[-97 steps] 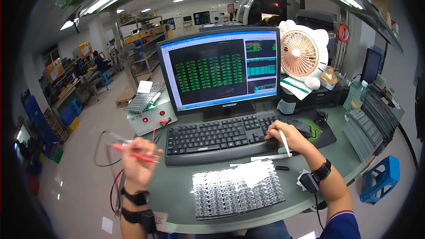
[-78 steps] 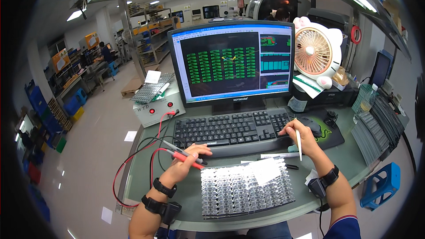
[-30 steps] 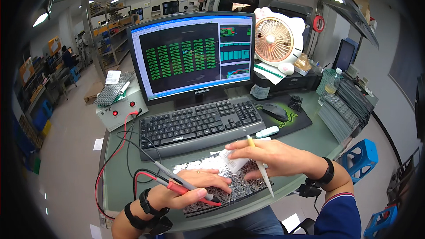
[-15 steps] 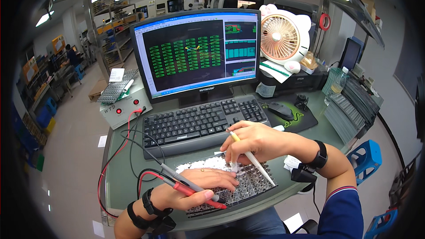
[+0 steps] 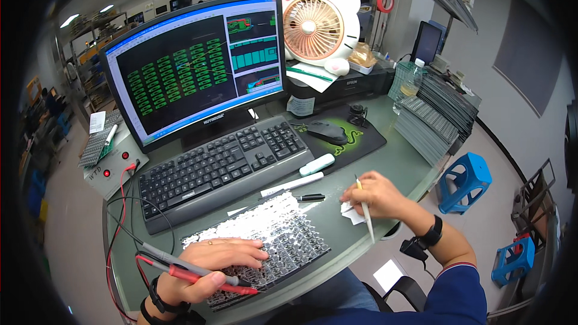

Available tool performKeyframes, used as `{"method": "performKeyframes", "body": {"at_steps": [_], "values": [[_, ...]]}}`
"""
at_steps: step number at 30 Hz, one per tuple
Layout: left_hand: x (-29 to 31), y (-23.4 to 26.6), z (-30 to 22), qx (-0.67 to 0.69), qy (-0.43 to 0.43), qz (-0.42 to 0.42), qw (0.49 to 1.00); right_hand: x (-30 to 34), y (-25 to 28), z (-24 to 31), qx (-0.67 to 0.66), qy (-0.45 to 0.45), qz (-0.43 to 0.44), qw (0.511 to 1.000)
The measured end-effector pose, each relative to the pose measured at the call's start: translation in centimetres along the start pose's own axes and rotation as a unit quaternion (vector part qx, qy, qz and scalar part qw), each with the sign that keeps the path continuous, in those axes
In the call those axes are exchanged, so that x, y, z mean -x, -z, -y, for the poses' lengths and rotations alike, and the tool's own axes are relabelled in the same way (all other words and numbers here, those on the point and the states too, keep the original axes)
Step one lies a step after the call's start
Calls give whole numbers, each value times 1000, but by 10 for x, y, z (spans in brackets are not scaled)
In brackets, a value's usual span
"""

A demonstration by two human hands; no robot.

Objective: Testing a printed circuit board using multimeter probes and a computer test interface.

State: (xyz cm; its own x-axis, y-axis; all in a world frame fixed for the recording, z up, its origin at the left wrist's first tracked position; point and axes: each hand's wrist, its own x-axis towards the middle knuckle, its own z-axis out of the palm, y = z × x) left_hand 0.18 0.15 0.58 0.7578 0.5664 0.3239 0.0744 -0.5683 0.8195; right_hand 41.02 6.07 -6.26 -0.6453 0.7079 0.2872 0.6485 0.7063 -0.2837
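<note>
Flat on the desk lies a circuit board panel (image 5: 295, 238) with many small repeated boards, its far part bright with glare. My left hand (image 5: 226, 256) rests on it, fingers stretched over the surface, while a red test probe (image 5: 195, 277) and a grey test probe (image 5: 171, 259) are held under the thumb. To the right of the panel, my right hand (image 5: 379, 195) is closed around a slim white pen-like tool (image 5: 366, 213) with a yellowish section. Its fingertips touch a crumpled white piece of paper or tissue (image 5: 352, 212) on the desk.
Beyond the panel stand a black keyboard (image 5: 223, 168) and a monitor (image 5: 192, 72). A black pen (image 5: 311, 197), a white marker (image 5: 292, 185) and a pale green marker (image 5: 316, 164) lie between. A mouse (image 5: 327, 132), a bottle (image 5: 409, 87) and stacked panels (image 5: 430, 126) are right.
My right hand has left the panel and moved right to the white paper, still holding the pen-like tool. The view has turned right. My left hand stays on the panel with the probes.
</note>
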Motion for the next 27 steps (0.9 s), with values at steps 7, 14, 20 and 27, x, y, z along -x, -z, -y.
{"method": "performKeyframes", "body": {"at_steps": [7, 14, 20, 27], "values": [[9, 1, 1, 110, 3, -81, 991, 0, 16, 27, 49, 3, 81, 995], [15, 16, -5, 165, -125, -354, 912, -80, 57, 114, 12, 191, 89, 978], [36, 19, -14, 201, -123, -420, 877, -100, 43, 131, 43, 266, 152, 951], [48, 18, -11, 323, -107, -554, 760, -105, 83, 156, 61, 189, 103, 975]]}}
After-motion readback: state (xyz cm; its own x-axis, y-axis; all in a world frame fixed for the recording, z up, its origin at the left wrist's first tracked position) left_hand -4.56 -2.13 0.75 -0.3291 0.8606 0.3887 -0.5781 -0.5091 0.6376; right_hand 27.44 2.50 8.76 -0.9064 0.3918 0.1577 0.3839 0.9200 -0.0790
